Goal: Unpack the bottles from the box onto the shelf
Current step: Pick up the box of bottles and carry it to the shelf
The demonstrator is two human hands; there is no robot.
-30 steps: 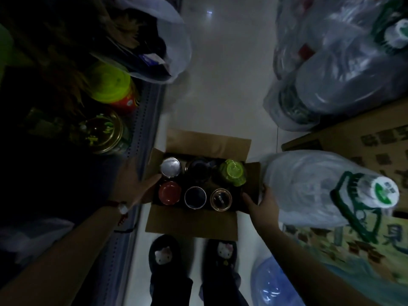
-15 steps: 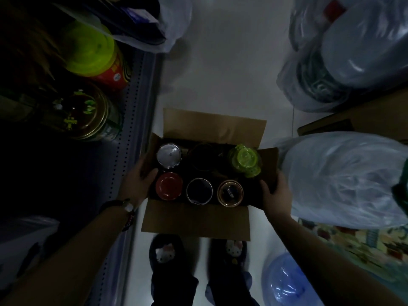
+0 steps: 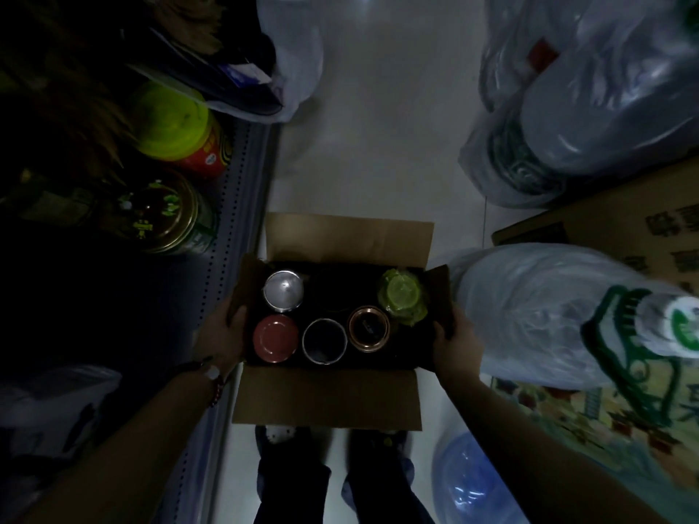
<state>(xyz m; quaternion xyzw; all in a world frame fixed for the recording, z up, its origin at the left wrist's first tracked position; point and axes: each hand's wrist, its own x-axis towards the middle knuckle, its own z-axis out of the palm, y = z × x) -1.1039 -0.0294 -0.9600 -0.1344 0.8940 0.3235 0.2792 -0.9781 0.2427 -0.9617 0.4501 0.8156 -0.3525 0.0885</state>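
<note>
The box (image 3: 329,400) is held at its 9 and 3 o'clock sides by the left hand (image 3: 221,340) and right hand (image 3: 455,347), each grip closed on cardboard. No bottle is unpacked yet; next, one grip must be freed for the red-lidded bottle (image 3: 275,339).

Shop aisle or stockroom: perforated grey metal shelf (image 3: 242,206) stocked with jars, bagged water jugs (image 3: 590,107), printed cardboard cartons (image 3: 643,221).
</note>
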